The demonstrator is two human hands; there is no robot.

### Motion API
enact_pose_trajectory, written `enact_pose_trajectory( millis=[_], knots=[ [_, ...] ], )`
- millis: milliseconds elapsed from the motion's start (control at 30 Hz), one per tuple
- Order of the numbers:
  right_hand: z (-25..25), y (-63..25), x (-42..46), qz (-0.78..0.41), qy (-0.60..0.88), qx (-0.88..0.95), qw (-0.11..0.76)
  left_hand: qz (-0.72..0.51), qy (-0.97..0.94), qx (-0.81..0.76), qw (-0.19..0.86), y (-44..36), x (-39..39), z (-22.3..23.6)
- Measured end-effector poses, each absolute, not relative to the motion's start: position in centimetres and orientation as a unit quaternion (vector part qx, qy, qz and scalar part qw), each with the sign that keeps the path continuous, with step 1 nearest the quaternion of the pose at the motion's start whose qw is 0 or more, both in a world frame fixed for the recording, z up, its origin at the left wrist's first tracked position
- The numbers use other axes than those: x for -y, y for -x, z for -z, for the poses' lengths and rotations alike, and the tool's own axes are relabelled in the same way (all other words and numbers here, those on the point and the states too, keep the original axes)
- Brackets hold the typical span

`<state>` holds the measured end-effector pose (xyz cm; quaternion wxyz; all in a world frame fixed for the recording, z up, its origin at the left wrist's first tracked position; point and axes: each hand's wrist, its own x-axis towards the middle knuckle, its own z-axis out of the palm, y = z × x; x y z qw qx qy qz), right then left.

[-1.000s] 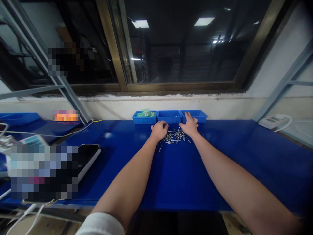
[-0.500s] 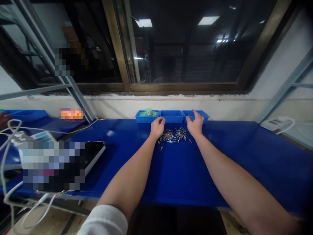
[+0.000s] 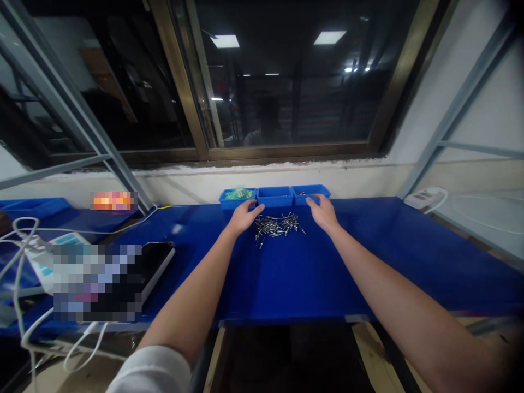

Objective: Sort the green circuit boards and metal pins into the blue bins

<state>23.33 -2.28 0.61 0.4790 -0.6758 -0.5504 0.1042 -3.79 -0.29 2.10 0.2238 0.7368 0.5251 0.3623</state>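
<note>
Both hands have dropped back from the bins: left hand (image 3: 242, 216) and right hand (image 3: 324, 212), fingers loosely spread and empty, flank the rivet pile (image 3: 278, 225) at frame centre on the table (image 3: 295, 273). Most rivets remain unsorted; the right blue bin (image 3: 311, 192) holds few.

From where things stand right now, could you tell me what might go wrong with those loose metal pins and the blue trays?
1. The small metal pins lie loose in a heap on the smooth blue table; a sweep of the left hand or right hand could scatter them, perhaps off the edge.
2. The three blue trays stand side by side, touching, so a pin could easily drop into the wrong one.
3. The white cables hang off the left edge and could snag.
</note>
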Motion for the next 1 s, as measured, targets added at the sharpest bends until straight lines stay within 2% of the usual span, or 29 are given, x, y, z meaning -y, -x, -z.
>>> enact_pose_trajectory(
  millis=[200, 367, 667, 867, 1000],
  knots=[
    [1.3, -21.5, 6.5, -0.191, 0.654, 0.685, 0.258, -0.119, -0.831, -0.528, 0.128, 7.4, 4.2, 0.9],
    [2.2, -17.7, 5.8, -0.152, 0.656, 0.712, 0.2, -0.058, -0.833, -0.544, 0.085, 6.0, 3.5, 1.6],
    [1.4, -15.3, 1.6, -0.173, 0.647, 0.695, 0.262, -0.089, -0.838, -0.533, 0.081, 1.2, 0.2, 1.4],
    [1.6, -15.0, 0.6, -0.214, 0.618, 0.661, 0.369, -0.132, -0.862, -0.482, 0.089, -0.5, -0.7, 1.4],
    [1.6, -15.5, 0.9, -0.226, 0.597, 0.645, 0.42, -0.184, -0.855, -0.465, 0.136, -0.3, -0.9, 1.4]
  ],
)
